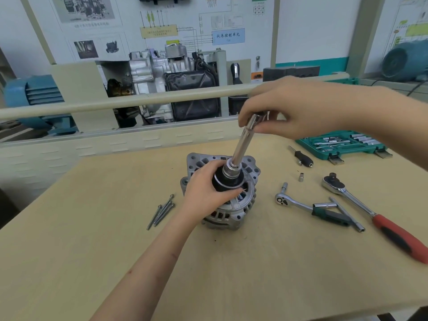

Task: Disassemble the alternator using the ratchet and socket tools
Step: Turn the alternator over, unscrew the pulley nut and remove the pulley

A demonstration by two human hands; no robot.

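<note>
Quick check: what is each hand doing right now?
Left hand: grips the alternator pulley.
Right hand: pinches the top of the long socket.

Automotive training workshop: pale wood-grain laminate workbench (92, 228) fronted by a cream metal rail (115, 103), behind which stands a cutaway silver cast-aluminium gearbox display unit (162, 72). Wall holds white instructional wiring-diagram boards (176, 24) with printed photographs and a blue label box; 2 teal-blue electric motors (34, 93) flank the room. Bench stock: green plastic socket-set case (342, 144), red-handled chrome ratchet (370, 212), green-handled chrome ratchet (310, 207).
</note>
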